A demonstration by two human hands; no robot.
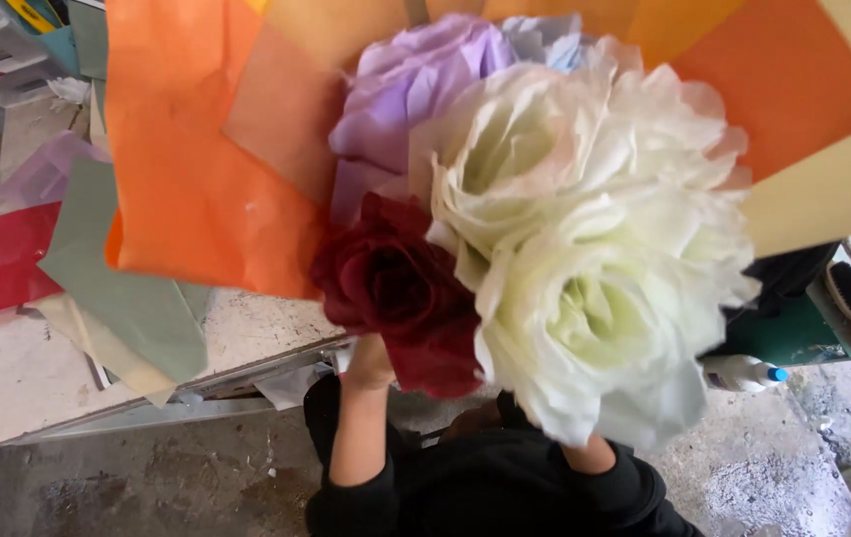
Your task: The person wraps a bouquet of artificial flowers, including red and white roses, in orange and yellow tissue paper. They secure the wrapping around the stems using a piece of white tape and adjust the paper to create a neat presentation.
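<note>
You hold a bouquet of paper flowers (545, 229) up close under the camera, above the floor and off the near edge of the surface (38, 378). It has a dark red rose (396, 288), two large white blooms, a lilac one and orange and yellow wrapping paper (187, 159) behind. Your left hand (371, 363) reaches up under the red rose; how far its grip is closed cannot be told. Your right hand is hidden behind the white blooms, only the wrist showing. Red, grey-green and lilac paper sheets (78, 268) lie on the surface's left part. A white bottle with a blue cap (744, 374) lies to the right.
</note>
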